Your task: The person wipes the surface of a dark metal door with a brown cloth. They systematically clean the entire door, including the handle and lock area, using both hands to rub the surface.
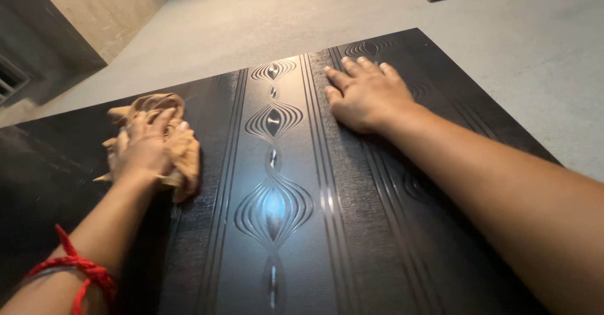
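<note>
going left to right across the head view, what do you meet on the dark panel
red thread wristband → left hand pressing a tan cloth → carved oval pattern strip → right hand flat on the panel

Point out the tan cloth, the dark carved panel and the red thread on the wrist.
tan cloth (186, 153): head view, on the folds right of the left hand.
dark carved panel (275, 209): head view, on the big carved oval in its middle strip.
red thread (80, 268): head view, on the strands around the left wrist.
</note>
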